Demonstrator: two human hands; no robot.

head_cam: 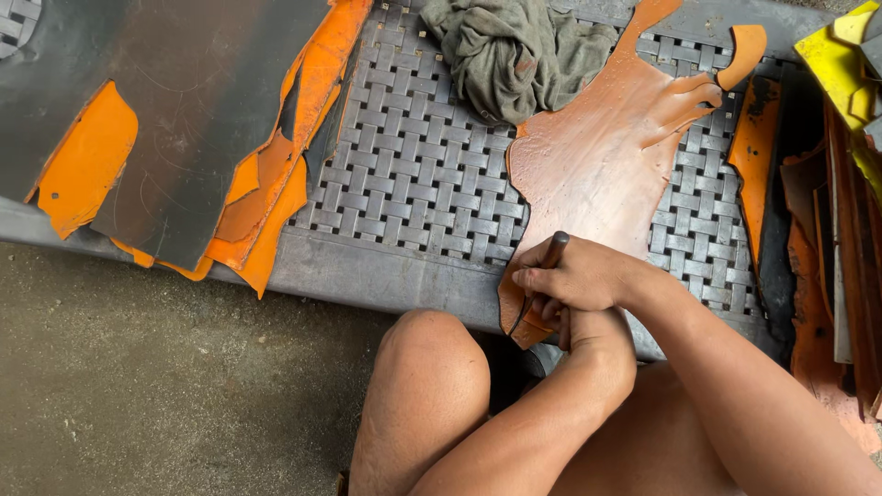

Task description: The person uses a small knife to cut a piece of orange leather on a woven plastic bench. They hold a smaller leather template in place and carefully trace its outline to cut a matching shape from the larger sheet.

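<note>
Right hand (574,274) was fisted around a dark-handled knife (544,276), blade running down into the near edge of the tan leather hide (597,156). Hide lay flat on the grey woven bench (413,174), its lower tip hanging over the front rim. Left hand (588,332) sat under the right, fingers curled, probably pinching the hide's edge; grip mostly hidden. Grey-green rag (514,50) touched the hide's top.

Woven grey bench (413,174) with leather and cloth on it

A tan leather hide (597,156) hangs over the near edge; a crumpled grey-green cloth (514,50) sits at the far edge; orange leather scraps (276,174) and a dark sheet (184,119) cover the left end.
</note>
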